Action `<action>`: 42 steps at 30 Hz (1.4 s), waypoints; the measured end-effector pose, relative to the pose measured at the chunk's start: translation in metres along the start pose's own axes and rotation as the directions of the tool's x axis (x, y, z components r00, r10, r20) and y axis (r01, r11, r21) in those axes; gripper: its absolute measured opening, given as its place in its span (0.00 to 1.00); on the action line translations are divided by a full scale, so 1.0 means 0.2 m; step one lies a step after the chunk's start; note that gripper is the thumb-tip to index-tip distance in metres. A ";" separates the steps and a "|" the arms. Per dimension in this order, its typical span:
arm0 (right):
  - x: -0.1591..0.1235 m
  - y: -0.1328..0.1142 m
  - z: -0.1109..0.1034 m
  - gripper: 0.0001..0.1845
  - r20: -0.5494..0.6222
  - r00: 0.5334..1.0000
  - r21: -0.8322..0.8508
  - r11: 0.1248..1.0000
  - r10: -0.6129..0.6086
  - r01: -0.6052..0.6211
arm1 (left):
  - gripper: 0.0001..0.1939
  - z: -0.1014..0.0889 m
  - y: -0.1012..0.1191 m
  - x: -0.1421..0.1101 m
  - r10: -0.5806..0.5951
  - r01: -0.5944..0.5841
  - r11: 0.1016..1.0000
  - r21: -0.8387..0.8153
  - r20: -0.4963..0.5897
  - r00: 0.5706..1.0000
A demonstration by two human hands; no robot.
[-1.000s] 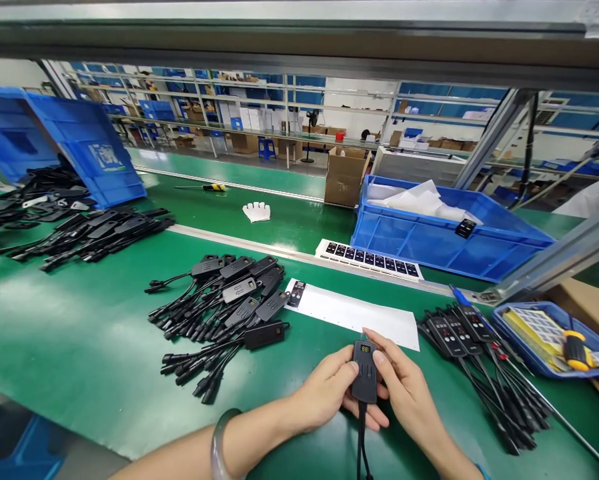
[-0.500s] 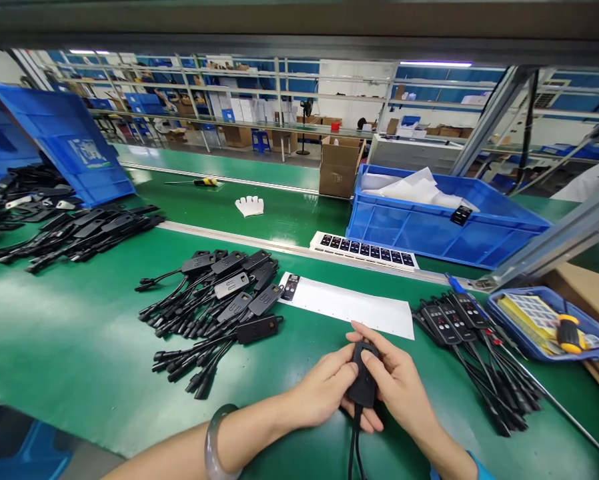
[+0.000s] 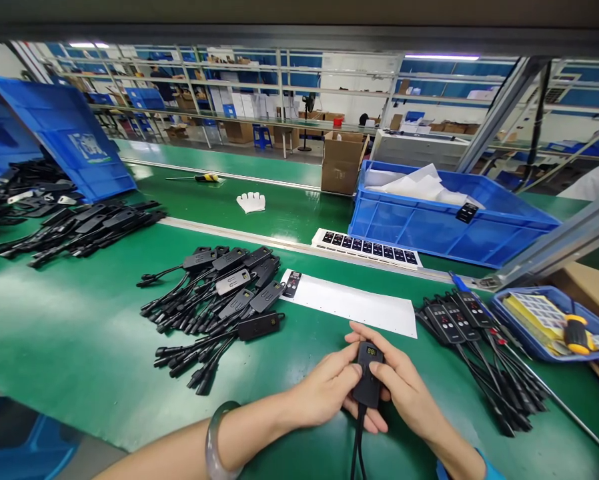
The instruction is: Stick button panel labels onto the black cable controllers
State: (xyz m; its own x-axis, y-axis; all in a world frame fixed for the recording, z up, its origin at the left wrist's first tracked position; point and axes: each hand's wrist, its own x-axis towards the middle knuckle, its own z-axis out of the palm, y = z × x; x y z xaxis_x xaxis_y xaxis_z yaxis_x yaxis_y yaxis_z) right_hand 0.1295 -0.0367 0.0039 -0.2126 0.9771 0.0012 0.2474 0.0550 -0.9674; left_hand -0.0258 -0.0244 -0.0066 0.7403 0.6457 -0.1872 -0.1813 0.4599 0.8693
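Head view shows both hands meeting low over the green bench (image 3: pixel 79 333). Her left hand (image 3: pixel 329 390) and right hand (image 3: pixel 404 390) grasp one black controller (image 3: pixel 368 380) between them, thumbs pressed on its face, a small lit display at its far end and its cable hanging down toward the body. Just beyond the fingertips lies a white backing strip (image 3: pixel 352 308). Off the left hand sits a pile of bare black units (image 3: pixel 219 300); off the right, a row of units (image 3: pixel 459 320) that seem already labelled, though the glare makes that uncertain.
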 end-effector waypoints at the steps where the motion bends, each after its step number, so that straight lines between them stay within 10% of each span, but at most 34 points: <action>1: 0.00 0.00 0.00 0.25 -0.011 1.000 -0.005 1.000 0.009 -0.009 | 0.25 0.00 0.00 0.00 0.000 0.000 1.000 -0.002 -0.005 1.000; 42: -0.01 0.03 0.02 0.26 0.019 0.999 0.041 0.999 0.027 -0.028 | 0.23 0.00 0.01 -0.01 -0.016 0.017 0.998 0.054 -0.018 1.000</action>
State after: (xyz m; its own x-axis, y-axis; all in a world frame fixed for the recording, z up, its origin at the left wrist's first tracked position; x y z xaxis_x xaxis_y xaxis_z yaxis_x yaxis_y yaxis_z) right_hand 0.1276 -0.0391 -0.0031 -0.2236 0.9742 -0.0300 0.2143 0.0191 -0.9766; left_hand -0.0268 -0.0248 -0.0047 0.7311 0.6494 -0.2093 -0.1333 0.4369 0.8896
